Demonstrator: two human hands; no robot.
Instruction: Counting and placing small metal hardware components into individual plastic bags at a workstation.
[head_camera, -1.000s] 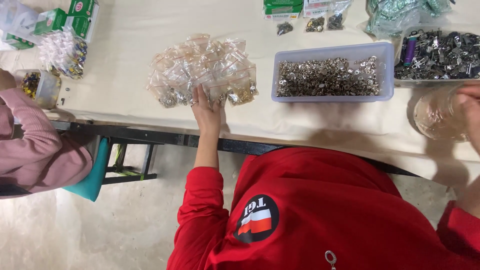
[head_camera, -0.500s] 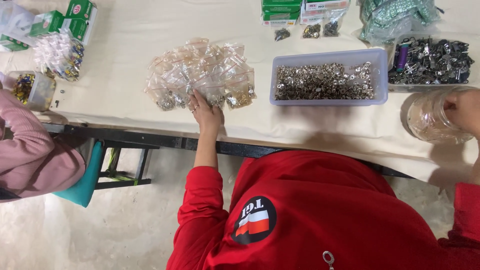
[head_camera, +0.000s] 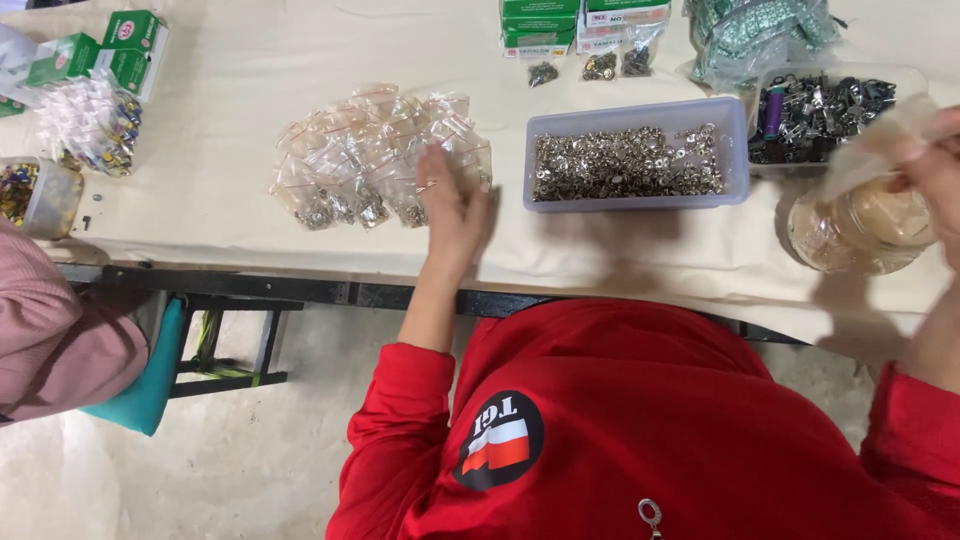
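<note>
Head view is showing a pile of small clear zip bags (head_camera: 375, 155) lying on the cream-covered table (head_camera: 230, 90), some of them holding little metal pieces. The left hand (head_camera: 452, 195) is resting flat on the right edge of that pile, fingers stretched out and slightly spread, touching the bags without pinching any. Just right of it a lilac plastic tray (head_camera: 634, 163) is sitting full of small silver metal parts. Further right, the right hand (head_camera: 935, 160) is hovering at a clear round container (head_camera: 860, 225) and seems to be holding a thin clear bag (head_camera: 870, 150); motion blur is hiding its fingers, so I cannot tell their grip. Green boxes (head_camera: 560, 20) are lining the table's far edge. A pink sleeve (head_camera: 55, 340) of another person is showing at the left.
</note>
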